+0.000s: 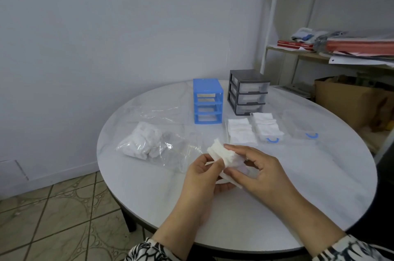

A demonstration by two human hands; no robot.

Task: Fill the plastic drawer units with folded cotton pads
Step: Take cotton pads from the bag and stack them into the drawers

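Both my hands hold a small stack of white cotton pads (223,155) above the near middle of the round table. My left hand (202,175) supports it from below and my right hand (255,167) pinches it from the right. A blue drawer frame (207,100) stands at the back with its three slots empty. Next to it, a grey drawer unit (247,91) has three clear drawers showing white pads inside. Two clear drawers (242,130) (267,126) filled with folded pads lie in front of the units. A third clear drawer (300,126) lies empty to their right.
A clear plastic bag of loose white pads (147,143) lies at the table's left. Another flat clear bag (157,114) lies behind it. The white table's edge (100,154) drops to a tiled floor. A shelf with books (341,46) and a cardboard box (349,103) stand at right.
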